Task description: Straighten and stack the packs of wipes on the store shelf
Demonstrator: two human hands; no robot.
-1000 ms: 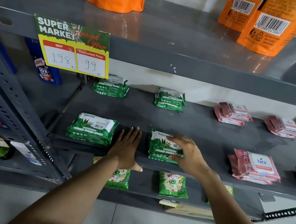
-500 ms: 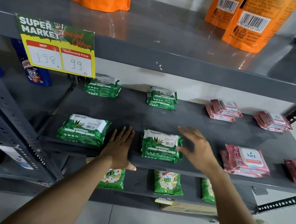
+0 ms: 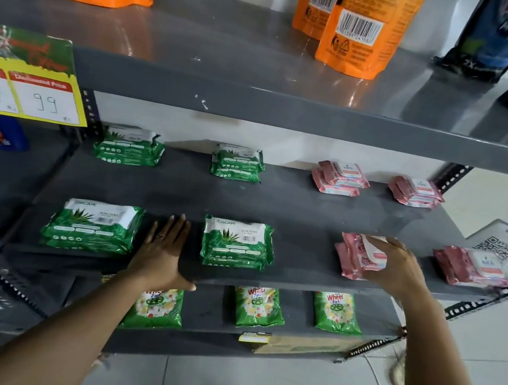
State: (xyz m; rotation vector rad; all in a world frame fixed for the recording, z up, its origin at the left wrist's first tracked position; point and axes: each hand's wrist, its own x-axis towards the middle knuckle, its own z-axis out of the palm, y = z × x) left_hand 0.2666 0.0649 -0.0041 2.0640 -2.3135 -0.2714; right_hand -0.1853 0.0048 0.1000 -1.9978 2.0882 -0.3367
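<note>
The grey middle shelf (image 3: 302, 211) carries small stacks of wipes. Green packs sit front left (image 3: 93, 226), front middle (image 3: 236, 243), back left (image 3: 128, 146) and back middle (image 3: 238, 161). Pink packs sit at the back (image 3: 338, 177) and back right (image 3: 416, 191), at the front (image 3: 355, 257) and front right (image 3: 470, 267). My left hand (image 3: 162, 254) lies flat on the shelf's front edge between the two front green stacks, holding nothing. My right hand (image 3: 396, 267) grips the top pack of the front pink stack, which sits tilted and askew.
Orange pouches (image 3: 356, 28) and dark pouches (image 3: 499, 37) stand on the shelf above. A yellow price sign (image 3: 31, 82) hangs at the left. Green detergent bags (image 3: 258, 306) lie on the shelf below. A slotted metal post (image 3: 451, 178) marks the right end.
My right hand has left the front middle green stack, moved right and taken hold of the front pink pack. My left hand has stayed on the shelf edge. The view has shifted right.
</note>
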